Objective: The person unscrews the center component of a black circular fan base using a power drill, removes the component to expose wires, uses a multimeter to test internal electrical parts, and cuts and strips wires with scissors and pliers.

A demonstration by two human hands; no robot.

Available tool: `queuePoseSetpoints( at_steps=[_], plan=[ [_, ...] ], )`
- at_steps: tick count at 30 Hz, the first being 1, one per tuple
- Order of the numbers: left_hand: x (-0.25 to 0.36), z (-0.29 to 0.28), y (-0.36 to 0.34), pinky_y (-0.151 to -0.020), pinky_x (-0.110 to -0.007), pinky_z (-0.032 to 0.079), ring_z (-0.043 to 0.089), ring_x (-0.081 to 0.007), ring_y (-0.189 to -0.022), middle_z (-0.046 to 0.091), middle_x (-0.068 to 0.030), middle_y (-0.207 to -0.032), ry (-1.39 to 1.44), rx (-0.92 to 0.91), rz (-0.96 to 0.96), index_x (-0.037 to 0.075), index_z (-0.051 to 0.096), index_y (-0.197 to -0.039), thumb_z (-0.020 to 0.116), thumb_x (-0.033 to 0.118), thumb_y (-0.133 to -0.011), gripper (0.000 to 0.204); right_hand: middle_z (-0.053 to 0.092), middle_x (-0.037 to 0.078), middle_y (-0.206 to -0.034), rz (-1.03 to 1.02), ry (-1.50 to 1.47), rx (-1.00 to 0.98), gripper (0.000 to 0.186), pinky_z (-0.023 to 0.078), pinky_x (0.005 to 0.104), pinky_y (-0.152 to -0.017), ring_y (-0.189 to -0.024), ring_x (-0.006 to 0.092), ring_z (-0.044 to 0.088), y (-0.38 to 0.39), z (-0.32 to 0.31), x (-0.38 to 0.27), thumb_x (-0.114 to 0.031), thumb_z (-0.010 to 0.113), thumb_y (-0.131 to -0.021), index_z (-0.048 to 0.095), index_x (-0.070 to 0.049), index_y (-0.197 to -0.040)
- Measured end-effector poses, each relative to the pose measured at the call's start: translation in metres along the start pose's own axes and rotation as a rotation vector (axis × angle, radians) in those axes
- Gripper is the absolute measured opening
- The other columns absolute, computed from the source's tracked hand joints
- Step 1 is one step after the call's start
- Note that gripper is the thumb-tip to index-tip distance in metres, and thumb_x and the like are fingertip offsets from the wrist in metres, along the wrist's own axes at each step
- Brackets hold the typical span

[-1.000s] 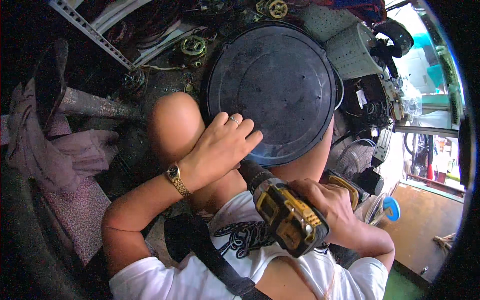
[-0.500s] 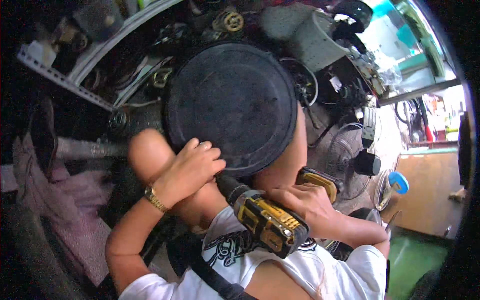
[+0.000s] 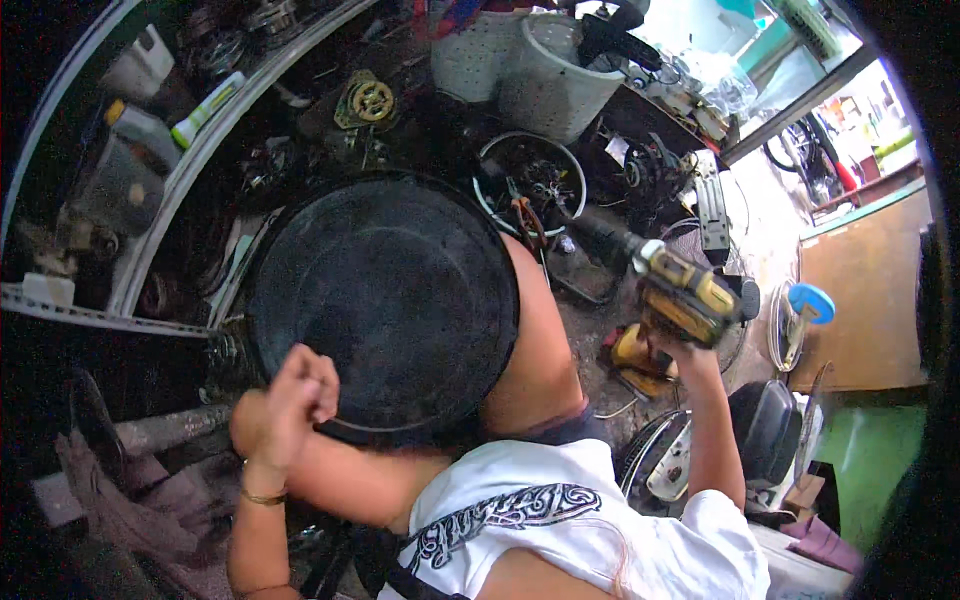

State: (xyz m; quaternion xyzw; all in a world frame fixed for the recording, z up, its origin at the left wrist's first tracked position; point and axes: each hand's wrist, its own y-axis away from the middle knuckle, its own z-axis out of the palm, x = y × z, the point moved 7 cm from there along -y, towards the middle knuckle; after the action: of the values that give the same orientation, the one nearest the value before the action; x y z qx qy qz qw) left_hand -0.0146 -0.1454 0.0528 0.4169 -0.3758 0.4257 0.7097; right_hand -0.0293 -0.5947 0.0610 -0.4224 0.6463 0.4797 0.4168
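Observation:
A large round black piece with a raised rim (image 3: 400, 280), like a shallow pan or lid, rests against my legs. My left hand (image 3: 298, 395) is just over its near left edge, with the fingers curled in and slightly blurred. Whatever those fingers may hold is hidden. Out to the right, my right hand (image 3: 682, 352) grips a yellow and black cordless drill (image 3: 690, 290) by its handle. The drill's dark nose points up and left, apart from the black piece.
On the floor beyond sit a white-rimmed bucket (image 3: 578, 170) with orange-handled pliers (image 3: 525, 215), and a pale perforated basket (image 3: 560, 85). A yellow and red object (image 3: 632, 352) lies below the drill. Metal shelving (image 3: 190, 180) lines the left; a wooden panel (image 3: 865, 290) stands right.
My right hand has swung the drill up and right, away from the black piece's near edge. My left hand has shifted left and lifted. The view has also shifted.

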Motion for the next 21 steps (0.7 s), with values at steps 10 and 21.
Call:
queuePoseSetpoints(
  at_steps=[10,21],
  plan=[
    [0.066,0.056,-0.077,-0.057,-0.02,0.036,0.042,-0.0049,-0.066,0.047,0.0015,-0.074,-0.494,-0.023,-0.148,0.005,0.054,-0.093,0.047,0.012,-0.087,0.012,0.052,0.019,-0.116,-0.112,0.72,0.0,0.087,0.041,0.0409,-0.093,-0.105,0.0393,0.052,-0.085,0.041,0.209,0.007,0.065,-0.058,0.039,-0.017,-0.137],
    [0.07,0.101,-0.14,-0.073,-0.026,0.042,0.048,-0.0114,-0.08,0.048,-0.0058,-0.088,-0.925,-0.246,-0.141,-0.002,0.056,-0.087,0.04,-0.004,-0.078,0.018,0.046,0.015,-0.127,-0.101,1.019,0.245,0.07,0.037,0.0497,-0.087,-0.11,0.0326,0.05,-0.14,0.058,0.271,0.002,0.051,-0.081,0.035,-0.035,-0.139]
  ],
)
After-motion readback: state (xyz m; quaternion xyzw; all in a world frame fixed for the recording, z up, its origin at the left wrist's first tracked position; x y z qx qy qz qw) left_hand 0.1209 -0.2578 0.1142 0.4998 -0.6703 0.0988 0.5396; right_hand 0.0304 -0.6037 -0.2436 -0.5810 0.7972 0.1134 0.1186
